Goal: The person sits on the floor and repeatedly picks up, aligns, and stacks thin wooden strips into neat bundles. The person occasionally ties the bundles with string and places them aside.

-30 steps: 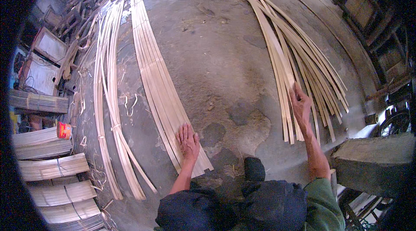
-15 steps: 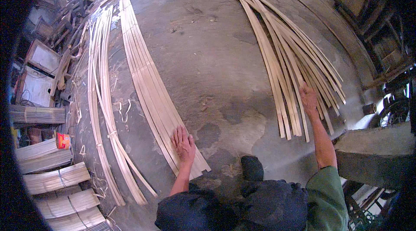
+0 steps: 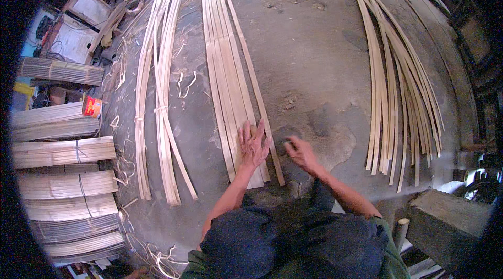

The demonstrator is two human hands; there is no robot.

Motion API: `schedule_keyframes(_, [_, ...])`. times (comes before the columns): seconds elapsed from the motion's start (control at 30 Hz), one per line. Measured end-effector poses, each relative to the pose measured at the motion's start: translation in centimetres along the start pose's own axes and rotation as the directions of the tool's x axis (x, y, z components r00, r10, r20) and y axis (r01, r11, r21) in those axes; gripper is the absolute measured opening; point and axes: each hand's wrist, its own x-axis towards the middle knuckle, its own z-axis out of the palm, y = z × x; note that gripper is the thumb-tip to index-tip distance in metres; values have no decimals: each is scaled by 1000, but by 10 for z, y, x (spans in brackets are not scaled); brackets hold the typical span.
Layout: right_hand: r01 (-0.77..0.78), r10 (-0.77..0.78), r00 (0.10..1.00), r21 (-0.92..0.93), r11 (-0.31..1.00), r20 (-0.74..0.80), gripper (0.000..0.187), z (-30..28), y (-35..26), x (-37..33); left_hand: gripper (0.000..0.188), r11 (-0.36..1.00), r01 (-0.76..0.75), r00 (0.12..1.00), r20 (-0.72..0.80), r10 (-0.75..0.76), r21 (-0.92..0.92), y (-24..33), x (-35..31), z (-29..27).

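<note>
Long, pale wooden strips (image 3: 230, 75) lie side by side in a flat row on the floor in front of me. My left hand (image 3: 254, 148) rests on the near end of this row, fingers spread. Along the row's right side runs a single strip (image 3: 250, 77), separated from the others by a narrow gap; my left fingertips reach its edge. Just right of that strip, my right hand (image 3: 301, 156) hovers with its fingers loosely bent and apart, slightly blurred, and nothing shows in it. A fanned pile of loose strips (image 3: 390, 90) lies further right.
Tied strip bundles (image 3: 163, 137) lie left of the row. Stacked, bound slats (image 3: 63, 151) and a red tin (image 3: 92, 107) line the left side. A concrete block (image 3: 448, 213) stands at lower right. Fibre scraps (image 3: 186, 84) litter the concrete floor (image 3: 309, 64).
My right hand has left the fanned pile and come across beside my left hand. A single strip now lies along the flat row's right side. The view has shifted leftward.
</note>
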Motion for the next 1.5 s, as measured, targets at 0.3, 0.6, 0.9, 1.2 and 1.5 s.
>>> schedule_keyframes(0.3, [-143, 143, 990, 19, 989, 3, 35, 37, -29, 8, 66, 984, -38, 999, -9, 37, -176, -15, -4, 12])
schedule_keyframes(0.6, [17, 153, 788, 270, 963, -596, 20, -168, -48, -6, 63, 940, 73, 997, 18, -71, -334, -7, -3, -1])
schedule_keyframes(0.9, [-32, -158, 618, -225, 974, -770, 43, -369, 24, -27, 63, 829, 127, 988, 145, -56, -544, 23, -19, -40])
schedule_keyframes(1.2, [-431, -21, 659, -401, 808, -752, 42, -514, 133, -38, 58, 609, 490, 752, 656, 66, -623, 53, -58, -69])
schedule_keyframes(1.5, [-535, 106, 727, -463, 707, -679, 47, -617, 195, -38, 61, 505, 677, 517, 834, 191, -535, 79, -79, -112])
